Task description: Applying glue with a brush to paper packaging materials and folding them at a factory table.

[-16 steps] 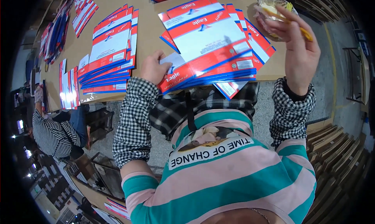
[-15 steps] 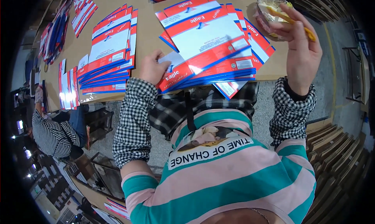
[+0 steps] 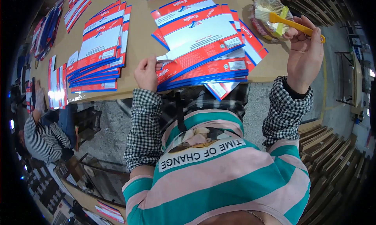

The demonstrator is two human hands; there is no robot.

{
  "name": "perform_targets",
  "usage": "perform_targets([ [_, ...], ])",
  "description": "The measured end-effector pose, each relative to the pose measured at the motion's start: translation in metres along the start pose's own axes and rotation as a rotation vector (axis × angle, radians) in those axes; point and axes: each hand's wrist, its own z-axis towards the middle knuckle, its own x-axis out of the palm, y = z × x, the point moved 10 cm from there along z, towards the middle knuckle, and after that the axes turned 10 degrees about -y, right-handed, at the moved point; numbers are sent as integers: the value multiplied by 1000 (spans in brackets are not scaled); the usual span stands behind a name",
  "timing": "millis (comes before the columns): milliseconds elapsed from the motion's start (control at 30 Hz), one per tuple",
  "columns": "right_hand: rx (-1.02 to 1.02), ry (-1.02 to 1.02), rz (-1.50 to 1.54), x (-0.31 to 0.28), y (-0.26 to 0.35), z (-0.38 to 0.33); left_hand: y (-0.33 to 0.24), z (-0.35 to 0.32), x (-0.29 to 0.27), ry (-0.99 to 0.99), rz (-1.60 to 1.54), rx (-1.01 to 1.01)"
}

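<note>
My right hand (image 3: 304, 58) holds a yellow-handled brush (image 3: 294, 25) between thumb and fingers, at the right of the table. Its pale bristles are over a plastic-lined bowl (image 3: 263, 23) with whitish paste in it, and whether they touch the paste I cannot tell. At the near edge, the curled fingers of my left hand (image 3: 146, 73) pinch the left end of a flat red, white and blue carton (image 3: 203, 39). This carton lies on top of a fanned pile of the same kind. A small white flap beside the fingers is bent up.
Another fanned stack of flat cartons (image 3: 98, 48) lies to the left, with narrow pieces (image 3: 58, 84) beside it. More cartons (image 3: 47, 27) stand at the far left. A person in a striped top (image 3: 47, 136) sits at left. Brown cardboard stacks (image 3: 329, 158) are at right.
The brush has turned in my right hand, so its bristles now show at the bowl and the handle points right. My left fingers have curled more at the carton's end. The whole view has shifted slightly.
</note>
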Motion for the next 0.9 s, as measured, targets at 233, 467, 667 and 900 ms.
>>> perform_targets([
  [233,-227,-286,-177,-58,4,60,14,-2,-19,-73,3,194],
  [467,-80,-163,-576,-60,-92,115,12,-3,-16,-56,23,255],
  [667,-138,-210,-905,-59,-148,140,11,-2,-14,-56,-5,266],
  [900,-50,-143,-963,-57,-177,147,3,-9,-12,-60,37,265],
])
